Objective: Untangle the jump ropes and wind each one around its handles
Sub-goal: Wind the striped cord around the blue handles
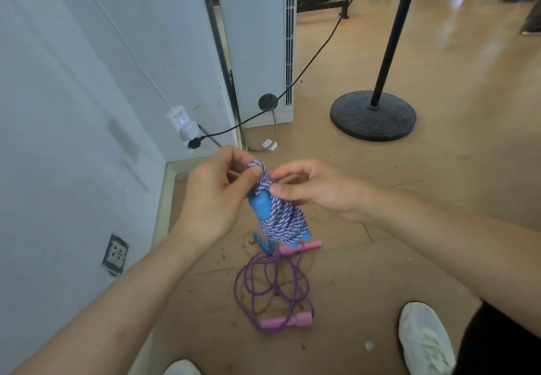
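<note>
A blue-and-white braided jump rope (282,219) is wound in many turns around its blue handles (261,205), held upright above the floor. My left hand (216,196) grips the bundle from the left, thumb pressed on the rope loop at the top. My right hand (316,190) pinches the rope near the top from the right. Below on the floor lies a purple jump rope (272,284) in loose tangled loops, one pink handle (288,321) in front and the other pink handle (301,247) partly hidden behind the bundle.
A white wall (73,111) with sockets and plugs runs along the left. A black stand base (373,115) and pole stand at the right rear, a black cable crossing to the wall. My white shoes (424,342) are at the bottom. The floor is wooden and littered with debris.
</note>
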